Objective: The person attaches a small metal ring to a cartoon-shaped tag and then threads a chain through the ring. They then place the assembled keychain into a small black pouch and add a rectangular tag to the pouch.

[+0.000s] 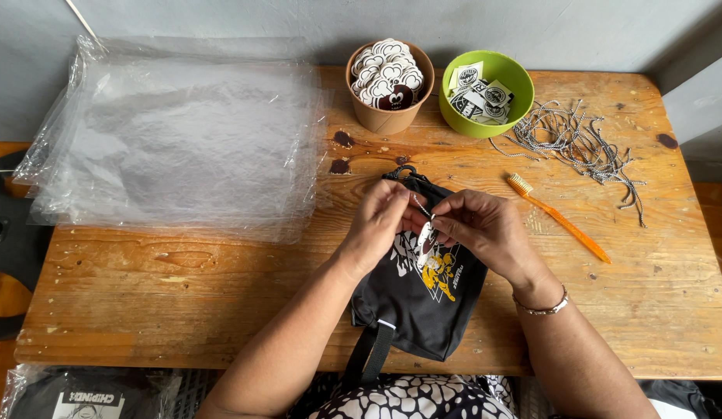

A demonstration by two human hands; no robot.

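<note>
Both our hands meet at frame centre: left hand and right hand pinch a small tag and its cord above a soft, light black pouch; best gripped by its fabric edge.

A small black fabric bag lies flat on the wooden counter, near its front edge, with its top end pointing away from the person. Its face carries a white and yellow cartoon print, partly covered. A black strap runs from its lower left corner off the counter's edge, and a dark metal clasp shows at its top. A small white and dark tag hangs upright over the print, threaded on a thin black-and-white speckled cord that runs up toward the bag's top.
</note>
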